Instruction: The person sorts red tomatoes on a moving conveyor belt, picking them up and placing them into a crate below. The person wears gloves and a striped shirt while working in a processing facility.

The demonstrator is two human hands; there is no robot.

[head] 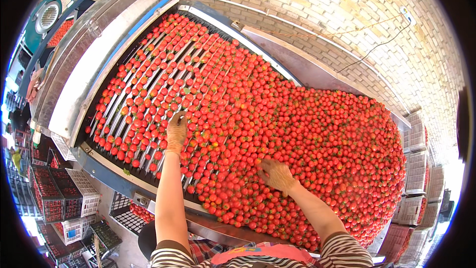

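Small red tomatoes (316, 137), many with green stems, cover a sorting machine's bed of metal rollers (119, 111). My left hand (176, 132), in a thin brownish glove, is over the rollers where the tomatoes lie more spread out. Its fingers are bent, and whether a tomato sits in them is hidden. My right hand (278, 175), gloved the same way, rests palm down on the dense heap with its fingers apart. A small green leaf (186, 91) lies among the tomatoes beyond my left hand.
A blue pipe (143, 26) and a pale metal chute (80, 78) border the far left end. Motors (47, 16) stand beyond. Tomato crates (83, 190) are stacked at lower left, with more crates (415, 171) at right. A brick wall (297, 0) runs behind the machine.
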